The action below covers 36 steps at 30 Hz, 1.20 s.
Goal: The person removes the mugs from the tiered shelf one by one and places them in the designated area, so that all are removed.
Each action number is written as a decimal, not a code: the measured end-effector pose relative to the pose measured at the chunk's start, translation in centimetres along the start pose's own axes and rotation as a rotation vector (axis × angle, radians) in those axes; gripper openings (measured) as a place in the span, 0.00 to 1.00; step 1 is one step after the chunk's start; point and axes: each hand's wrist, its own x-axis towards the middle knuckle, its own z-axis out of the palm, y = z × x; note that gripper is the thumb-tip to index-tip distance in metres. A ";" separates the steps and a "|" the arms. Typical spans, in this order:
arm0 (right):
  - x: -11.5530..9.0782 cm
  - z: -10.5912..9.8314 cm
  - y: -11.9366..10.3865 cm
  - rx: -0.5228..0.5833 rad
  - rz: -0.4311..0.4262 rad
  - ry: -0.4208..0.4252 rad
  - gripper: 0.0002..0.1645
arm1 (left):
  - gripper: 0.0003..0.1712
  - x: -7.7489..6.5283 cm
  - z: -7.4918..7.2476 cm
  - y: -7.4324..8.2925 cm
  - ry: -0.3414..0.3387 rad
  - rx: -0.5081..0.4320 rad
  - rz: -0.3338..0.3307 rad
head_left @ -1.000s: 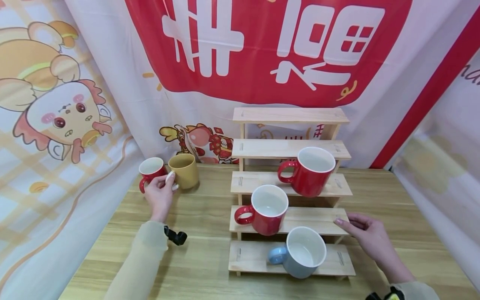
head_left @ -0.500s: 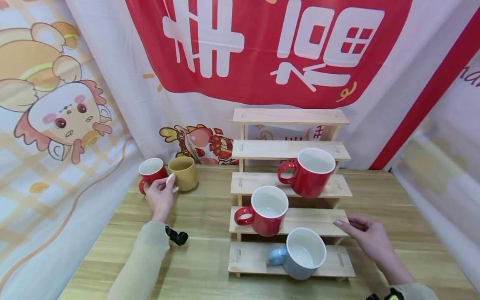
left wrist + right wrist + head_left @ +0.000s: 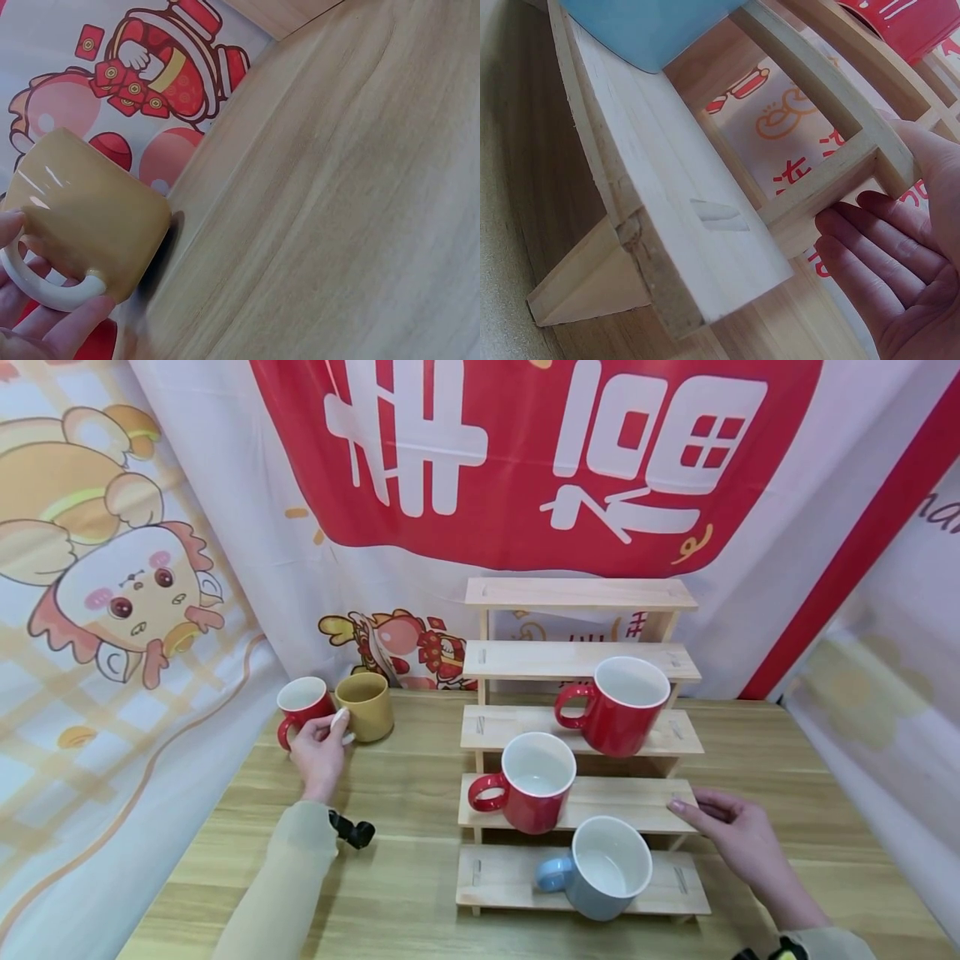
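Observation:
My left hand (image 3: 318, 755) pinches the white handle (image 3: 56, 289) of a yellow mug (image 3: 367, 710) at the back left of the table. In the left wrist view the mug's base is close to the wood, with a dark shadow along it. A red mug (image 3: 303, 700) with a white inside stands just left of it, partly behind my hand. On the other side, my right hand (image 3: 738, 831) holds the right end of a stepped wooden shelf (image 3: 637, 800). Its thumb lies on the second board from the bottom, with the fingers below and beside it.
On the shelf's lowest board sits a blue mug (image 3: 611, 868), with a red mug (image 3: 536, 785) one step up. Another red mug (image 3: 628, 706) is on the middle board. Printed cloth (image 3: 405, 552) hangs behind and on both sides of the wooden table (image 3: 397, 877).

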 end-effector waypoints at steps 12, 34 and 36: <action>-0.2 0.0 -0.2 0.007 0.004 0.006 0.42 | 0.21 -0.5 -0.6 -0.1 0.006 0.040 0.041; -0.2 -0.1 -0.1 0.009 0.015 -0.006 0.43 | 0.28 -0.8 -1.5 0.3 -0.045 0.049 0.021; -0.2 -0.1 -0.1 0.010 0.010 -0.004 0.43 | 0.31 -0.9 -1.4 0.9 -0.047 0.007 0.043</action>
